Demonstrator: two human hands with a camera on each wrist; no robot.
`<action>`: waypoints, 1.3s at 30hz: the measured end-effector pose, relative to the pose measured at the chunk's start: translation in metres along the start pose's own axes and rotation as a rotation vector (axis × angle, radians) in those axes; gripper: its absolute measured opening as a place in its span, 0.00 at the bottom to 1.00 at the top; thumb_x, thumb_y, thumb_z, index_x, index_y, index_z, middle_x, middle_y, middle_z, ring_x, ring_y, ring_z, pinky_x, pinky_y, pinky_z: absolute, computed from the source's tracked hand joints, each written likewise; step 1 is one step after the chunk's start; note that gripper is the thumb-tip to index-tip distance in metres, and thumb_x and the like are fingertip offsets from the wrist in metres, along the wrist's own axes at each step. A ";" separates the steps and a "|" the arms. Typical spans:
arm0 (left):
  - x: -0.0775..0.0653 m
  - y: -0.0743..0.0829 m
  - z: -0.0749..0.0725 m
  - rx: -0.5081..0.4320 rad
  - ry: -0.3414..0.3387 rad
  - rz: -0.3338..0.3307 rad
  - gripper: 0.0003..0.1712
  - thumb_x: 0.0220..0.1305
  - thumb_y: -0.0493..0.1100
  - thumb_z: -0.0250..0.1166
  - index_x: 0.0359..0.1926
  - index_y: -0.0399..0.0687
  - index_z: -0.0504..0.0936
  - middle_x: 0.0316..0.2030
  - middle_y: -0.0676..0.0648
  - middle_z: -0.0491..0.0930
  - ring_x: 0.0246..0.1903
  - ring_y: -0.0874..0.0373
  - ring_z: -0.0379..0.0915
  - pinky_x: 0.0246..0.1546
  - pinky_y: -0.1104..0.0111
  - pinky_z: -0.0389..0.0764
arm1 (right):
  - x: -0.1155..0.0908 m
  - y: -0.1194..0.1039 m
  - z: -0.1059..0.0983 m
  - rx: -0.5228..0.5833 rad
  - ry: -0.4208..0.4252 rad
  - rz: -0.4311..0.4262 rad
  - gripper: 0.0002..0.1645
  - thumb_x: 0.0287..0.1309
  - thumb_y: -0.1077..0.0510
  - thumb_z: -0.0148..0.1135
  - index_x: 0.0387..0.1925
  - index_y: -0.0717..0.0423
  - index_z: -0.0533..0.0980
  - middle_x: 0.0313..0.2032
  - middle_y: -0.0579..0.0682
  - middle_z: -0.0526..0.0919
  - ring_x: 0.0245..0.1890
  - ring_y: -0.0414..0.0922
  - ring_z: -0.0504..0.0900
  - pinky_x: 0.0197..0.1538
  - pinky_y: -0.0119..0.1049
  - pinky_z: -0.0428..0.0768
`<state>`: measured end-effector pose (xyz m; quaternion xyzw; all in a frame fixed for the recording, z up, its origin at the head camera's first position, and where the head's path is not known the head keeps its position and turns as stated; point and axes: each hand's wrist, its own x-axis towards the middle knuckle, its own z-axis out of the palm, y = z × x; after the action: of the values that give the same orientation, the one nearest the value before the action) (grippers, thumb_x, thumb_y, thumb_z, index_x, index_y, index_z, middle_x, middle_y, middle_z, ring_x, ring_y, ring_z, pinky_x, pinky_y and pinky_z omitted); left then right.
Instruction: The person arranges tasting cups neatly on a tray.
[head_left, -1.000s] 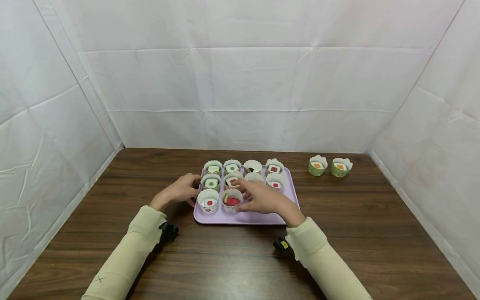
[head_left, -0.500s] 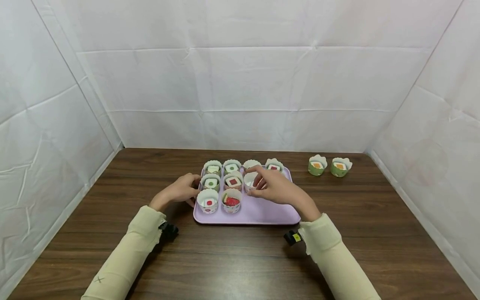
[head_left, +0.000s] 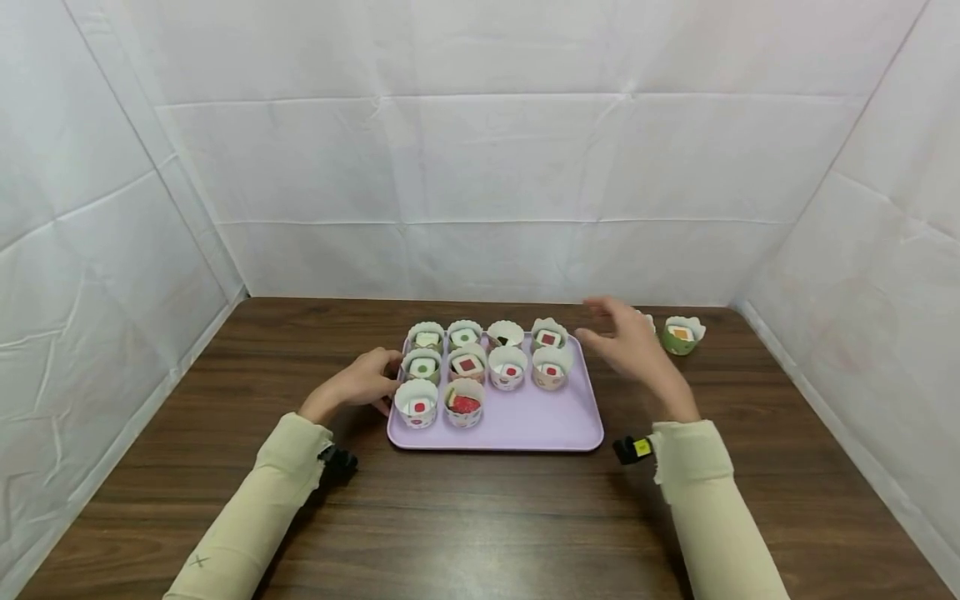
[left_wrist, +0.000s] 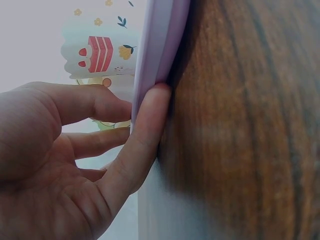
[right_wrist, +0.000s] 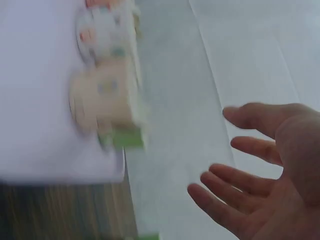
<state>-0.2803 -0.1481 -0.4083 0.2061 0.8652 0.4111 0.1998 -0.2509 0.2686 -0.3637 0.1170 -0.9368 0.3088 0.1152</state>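
A lilac tray [head_left: 540, 421] carries paper baking cups in rows. My left hand [head_left: 362, 382] pinches the tray's left edge; in the left wrist view the thumb [left_wrist: 152, 110] presses one side of the rim while fingers touch the other. Beyond the tray's right side my right hand [head_left: 630, 342] is in the air, fingers spread, holding nothing. It partly hides one green baking cup [head_left: 649, 321]; another green baking cup [head_left: 682, 335] with an orange-and-white square piece stands just right of it. At the tray's front, a baking cup [head_left: 464, 404] contains red and green pieces, beside a white one [head_left: 416, 405].
The tray's back rows hold several cups with small white pieces marked red or green, such as the cup [head_left: 551, 369] at right. A brown wooden table [head_left: 480, 517] lies beneath. White sheets [head_left: 480, 167] enclose the back and both sides.
My right hand has moved from the front cup with red pieces, past the middle row, then off the tray towards the green cups. The left hand has stayed at the tray edge.
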 end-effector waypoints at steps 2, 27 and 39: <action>0.001 -0.001 0.000 0.007 -0.002 0.006 0.26 0.69 0.32 0.56 0.65 0.25 0.69 0.55 0.27 0.69 0.37 0.49 0.81 0.31 0.61 0.92 | -0.003 0.014 -0.009 -0.011 0.040 0.042 0.33 0.71 0.51 0.63 0.71 0.62 0.69 0.67 0.67 0.74 0.67 0.65 0.73 0.65 0.62 0.78; 0.002 -0.004 0.000 0.005 0.001 0.012 0.23 0.67 0.31 0.56 0.62 0.26 0.73 0.48 0.30 0.78 0.35 0.51 0.82 0.30 0.61 0.92 | -0.005 0.094 -0.002 -0.178 0.077 0.150 0.23 0.64 0.61 0.62 0.55 0.73 0.79 0.69 0.78 0.65 0.69 0.76 0.64 0.71 0.72 0.65; 0.003 -0.004 0.000 0.000 -0.008 0.011 0.26 0.68 0.32 0.56 0.66 0.25 0.69 0.54 0.27 0.71 0.37 0.49 0.82 0.31 0.60 0.92 | -0.006 0.098 0.001 -0.190 0.113 0.165 0.12 0.56 0.60 0.70 0.30 0.68 0.83 0.68 0.77 0.68 0.71 0.77 0.62 0.72 0.71 0.64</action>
<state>-0.2832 -0.1487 -0.4124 0.2127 0.8631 0.4115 0.2011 -0.2737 0.3460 -0.4203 0.0107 -0.9603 0.2332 0.1527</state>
